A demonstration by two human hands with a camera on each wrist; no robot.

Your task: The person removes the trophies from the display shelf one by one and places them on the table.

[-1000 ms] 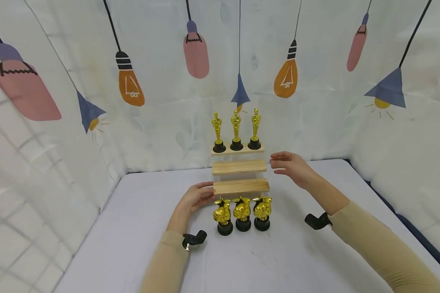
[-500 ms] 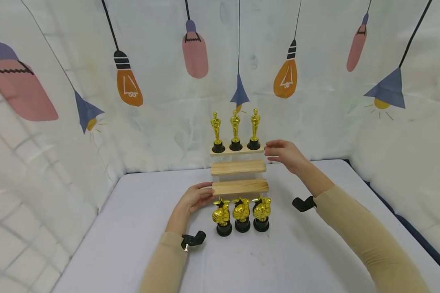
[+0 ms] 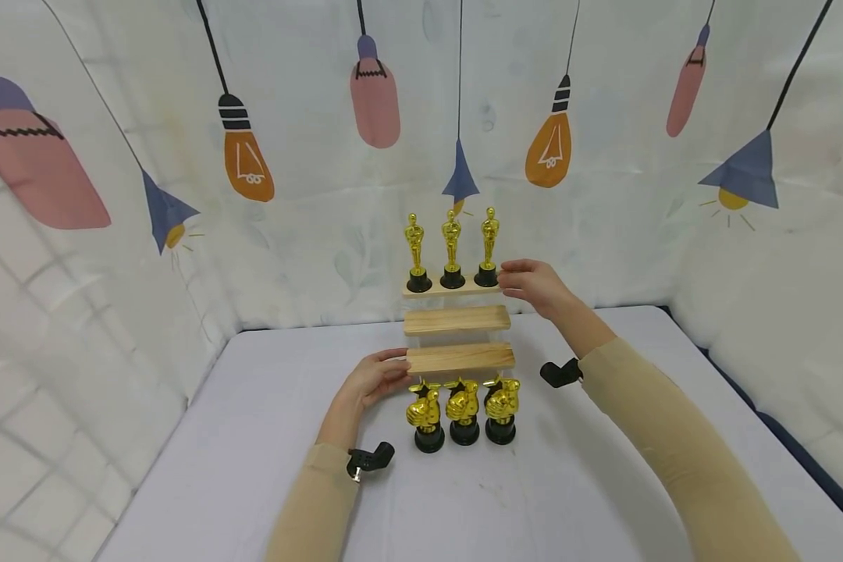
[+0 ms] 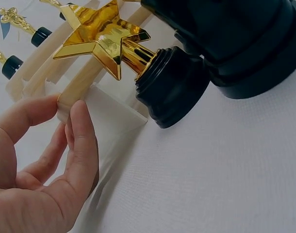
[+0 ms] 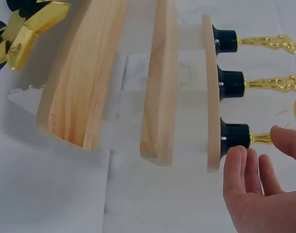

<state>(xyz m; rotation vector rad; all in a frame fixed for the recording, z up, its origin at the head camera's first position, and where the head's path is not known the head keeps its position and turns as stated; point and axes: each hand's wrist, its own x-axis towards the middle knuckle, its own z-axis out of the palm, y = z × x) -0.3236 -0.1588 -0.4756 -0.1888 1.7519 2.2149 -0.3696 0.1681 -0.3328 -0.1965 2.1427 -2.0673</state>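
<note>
A three-step wooden shelf rack stands on the table. My left hand (image 3: 375,378) pinches the left end of its lowest shelf board (image 3: 460,357), the fingers and thumb at the board's end in the left wrist view. On the top shelf (image 3: 453,289) three gold statuettes with black bases stand upright in a row. My right hand (image 3: 537,287) is at the right end of that shelf, fingers half bent and thumb apart. Its fingertips (image 5: 235,154) are at the black base of the rightmost statuette (image 3: 489,248); whether they touch it I cannot tell.
Three gold star trophies (image 3: 464,410) on black bases stand in a row before the rack. The middle shelf board (image 3: 457,320) lies between the other two. Behind rises a cloth backdrop (image 3: 309,234) printed with lamps. A white cloth covers the table (image 3: 506,507).
My right hand has moved left and slightly up, to the right end of the top shelf and the rightmost statuette. My left hand stays at the lowest shelf.
</note>
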